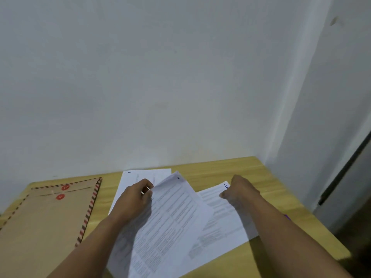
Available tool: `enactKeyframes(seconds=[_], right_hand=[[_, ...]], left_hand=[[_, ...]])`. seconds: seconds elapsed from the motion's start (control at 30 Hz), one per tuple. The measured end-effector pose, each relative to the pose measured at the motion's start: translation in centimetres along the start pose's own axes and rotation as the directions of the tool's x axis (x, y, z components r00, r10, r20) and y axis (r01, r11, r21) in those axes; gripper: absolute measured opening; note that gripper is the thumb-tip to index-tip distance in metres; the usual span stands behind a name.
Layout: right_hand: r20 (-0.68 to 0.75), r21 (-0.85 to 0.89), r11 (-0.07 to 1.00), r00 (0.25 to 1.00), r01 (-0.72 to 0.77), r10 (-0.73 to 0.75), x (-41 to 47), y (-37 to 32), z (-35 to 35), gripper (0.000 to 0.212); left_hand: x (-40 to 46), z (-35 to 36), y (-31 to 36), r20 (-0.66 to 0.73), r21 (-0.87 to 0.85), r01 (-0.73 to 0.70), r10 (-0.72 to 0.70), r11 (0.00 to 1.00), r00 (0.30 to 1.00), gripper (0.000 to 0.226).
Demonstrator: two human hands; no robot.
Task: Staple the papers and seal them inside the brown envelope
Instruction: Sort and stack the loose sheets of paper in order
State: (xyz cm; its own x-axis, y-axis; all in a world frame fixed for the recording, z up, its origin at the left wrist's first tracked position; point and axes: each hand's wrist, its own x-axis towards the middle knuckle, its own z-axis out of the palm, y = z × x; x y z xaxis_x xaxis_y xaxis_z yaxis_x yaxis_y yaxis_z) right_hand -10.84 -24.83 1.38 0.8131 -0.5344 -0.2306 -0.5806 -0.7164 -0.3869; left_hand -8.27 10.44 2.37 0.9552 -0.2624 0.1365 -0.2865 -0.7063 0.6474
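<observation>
Three printed white sheets lie spread on the wooden table [261, 173]. My left hand [134, 199] pinches the upper left edge of the middle sheet [172, 217], which is lifted and tilted. Under it lies the far sheet [144, 175]. My right hand [239, 191] rests with curled fingers on the top corner of the right sheet [222, 227], pressing it down. The brown envelope [46, 217] with a red and black striped border and two red string buttons lies flat at the left, apart from both hands. No stapler is visible.
A pale wall [160, 77] stands right behind the table, with a corner at the right. The table's right edge drops off near a dark door frame [345, 167]. A small purple thing [287, 217] peeks out beside my right forearm.
</observation>
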Motion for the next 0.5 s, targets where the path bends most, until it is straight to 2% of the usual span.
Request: enactKeyframes(seconds=[0.13, 0.23, 0.27, 0.4, 0.5], right_hand=[[0.062, 0.137, 0.99, 0.998, -0.027, 0.019, 1.9, 0.6, 0.7, 0.049], [0.014, 0.235, 0.972, 1.0, 0.01, -0.013, 2.4, 1.3, 1.0, 0.025], [-0.002, 0.282, 0.959, 1.0, 0.027, -0.028, 2.2, 1.3, 0.9, 0.028], [-0.101, 0.494, 0.865, 0.994, 0.088, -0.043, 1.2, 0.8, -0.7, 0.026], [-0.164, 0.601, 0.765, 0.973, 0.231, -0.164, 0.4, -0.7, -2.8, 0.03]], left_hand=[[-0.4, 0.3, -0.1, 0.009, -0.019, -0.017, 0.018, 1.0, 1.0, 0.016], [-0.7, 0.2, -0.1, 0.002, -0.033, -0.033, 0.033, 0.999, 0.999, 0.016], [-0.8, 0.2, 0.0, -0.003, -0.039, -0.038, 0.038, 0.998, 0.999, 0.016], [-1.3, -0.5, 0.8, -0.035, -0.079, -0.062, 0.059, 0.995, 0.998, 0.015], [-1.8, -1.4, 1.6, -0.063, -0.118, -0.083, 0.076, 0.99, 0.995, 0.015]])
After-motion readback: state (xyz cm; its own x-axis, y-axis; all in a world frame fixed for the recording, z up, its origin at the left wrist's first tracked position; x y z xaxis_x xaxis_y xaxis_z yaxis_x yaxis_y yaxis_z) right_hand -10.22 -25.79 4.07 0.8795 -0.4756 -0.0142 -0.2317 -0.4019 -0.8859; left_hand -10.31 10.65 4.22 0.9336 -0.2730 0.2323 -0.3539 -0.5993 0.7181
